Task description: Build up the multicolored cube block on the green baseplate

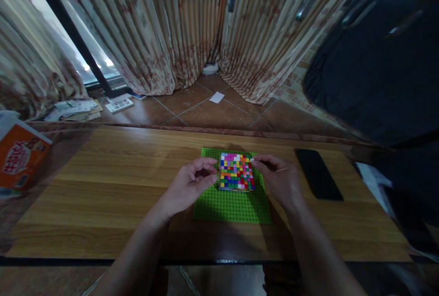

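Note:
A square block of small multicoloured toy bricks (236,172) stands on a green studded baseplate (233,207). To its left is my left hand (192,179), thumb and fingers curved and apart with nothing visible between them. Its fingertips are close to the block's left side; whether they touch it I cannot tell. Over the block's upper right edge, my right hand (277,175) pinches a small white brick (253,160) between thumb and forefinger.
The baseplate lies on a wooden table (120,186). Right of my right hand is a black phone (318,174). An orange and white tub (24,154) stands off the table's left end. Beyond the far edge are papers (73,109) and curtains (178,26).

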`<state>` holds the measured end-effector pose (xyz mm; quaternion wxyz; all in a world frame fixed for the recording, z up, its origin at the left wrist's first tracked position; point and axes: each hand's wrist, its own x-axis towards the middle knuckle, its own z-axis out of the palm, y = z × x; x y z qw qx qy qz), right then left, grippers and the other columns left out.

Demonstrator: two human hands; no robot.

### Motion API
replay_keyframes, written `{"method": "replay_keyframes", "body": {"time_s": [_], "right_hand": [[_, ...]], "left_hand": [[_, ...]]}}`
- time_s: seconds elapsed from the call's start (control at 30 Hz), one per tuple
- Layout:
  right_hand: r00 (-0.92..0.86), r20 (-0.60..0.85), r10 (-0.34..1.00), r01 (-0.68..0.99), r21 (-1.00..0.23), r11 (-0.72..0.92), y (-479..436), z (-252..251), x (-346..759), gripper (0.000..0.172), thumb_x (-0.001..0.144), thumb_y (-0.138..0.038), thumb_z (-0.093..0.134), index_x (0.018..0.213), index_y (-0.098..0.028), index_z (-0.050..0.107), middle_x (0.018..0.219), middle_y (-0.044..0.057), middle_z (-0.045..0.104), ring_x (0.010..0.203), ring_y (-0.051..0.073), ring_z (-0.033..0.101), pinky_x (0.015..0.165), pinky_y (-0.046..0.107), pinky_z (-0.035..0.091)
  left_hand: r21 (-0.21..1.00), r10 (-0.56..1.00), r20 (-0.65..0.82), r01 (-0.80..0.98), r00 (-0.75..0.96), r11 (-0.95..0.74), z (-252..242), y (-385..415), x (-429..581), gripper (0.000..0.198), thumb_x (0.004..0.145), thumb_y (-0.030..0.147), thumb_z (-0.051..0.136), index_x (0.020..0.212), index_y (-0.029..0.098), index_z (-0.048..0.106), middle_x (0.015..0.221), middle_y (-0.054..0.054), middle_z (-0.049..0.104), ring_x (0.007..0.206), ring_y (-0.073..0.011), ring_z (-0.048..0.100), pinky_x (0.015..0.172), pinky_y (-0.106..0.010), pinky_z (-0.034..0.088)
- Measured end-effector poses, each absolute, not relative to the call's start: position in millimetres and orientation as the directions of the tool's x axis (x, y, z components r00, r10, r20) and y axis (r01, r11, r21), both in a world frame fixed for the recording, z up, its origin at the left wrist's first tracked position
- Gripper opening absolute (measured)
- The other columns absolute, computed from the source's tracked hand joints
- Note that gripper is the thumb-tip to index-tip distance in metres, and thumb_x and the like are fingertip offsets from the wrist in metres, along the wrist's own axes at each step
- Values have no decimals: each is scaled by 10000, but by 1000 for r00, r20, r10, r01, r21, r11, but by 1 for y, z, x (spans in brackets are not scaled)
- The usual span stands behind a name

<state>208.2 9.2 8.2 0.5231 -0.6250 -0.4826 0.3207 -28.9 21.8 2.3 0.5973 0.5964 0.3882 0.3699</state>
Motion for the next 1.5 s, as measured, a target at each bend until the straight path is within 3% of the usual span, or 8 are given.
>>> {"method": "replay_keyframes", "body": {"time_s": [0.37,0.53,0.77,1.1,1.3,1.5], "right_hand": [[355,-43,934,30,-998,-57,16,5,207,300,563,-378,866,768,-198,742,730,4,717,684,153,632,679,309,527],[301,-160,940,-138,-983,-122,18,3,206,371,525,-361,884,839,-208,759,751,-4,721,613,119,602,585,261,493],[255,-263,930,-250,-947,-200,18,7,203,304,508,-303,887,768,-203,766,720,12,738,597,129,626,573,268,521],[242,-268,933,-307,-933,-188,15,7,200,302,525,-306,898,774,-205,760,696,-9,728,591,118,619,598,265,518],[218,-293,931,-364,-909,-202,16,7,204,318,643,-449,844,821,-196,769,711,-9,704,580,82,561,552,200,463],[288,-275,917,-377,-913,-156,21,2,194,324,622,-468,838,763,-186,762,635,-13,668,546,85,529,506,204,408]], "left_hand": [[998,874,-19,-50,485,49,-4,19,-23,349,830,339,690,1128,175,612,953,-41,670,839,-140,613,750,-278,485],[998,876,-8,-47,482,35,-2,18,-23,350,826,346,691,1123,177,617,928,-32,662,820,-135,609,739,-274,486],[997,878,-34,-47,478,65,1,17,-22,358,823,339,700,1131,171,624,927,-32,670,826,-140,617,746,-272,483],[995,870,-41,-63,491,83,-4,17,-21,508,756,268,760,1214,184,558,887,-1,614,794,-128,585,743,-283,468],[992,859,-98,-21,502,125,-2,14,-19,595,744,230,744,1289,202,506,936,-6,607,774,-125,590,711,-290,470],[988,859,-130,-13,495,157,-3,9,-19,653,741,244,749,1329,212,467,969,-15,602,796,-136,609,713,-302,493]]}}
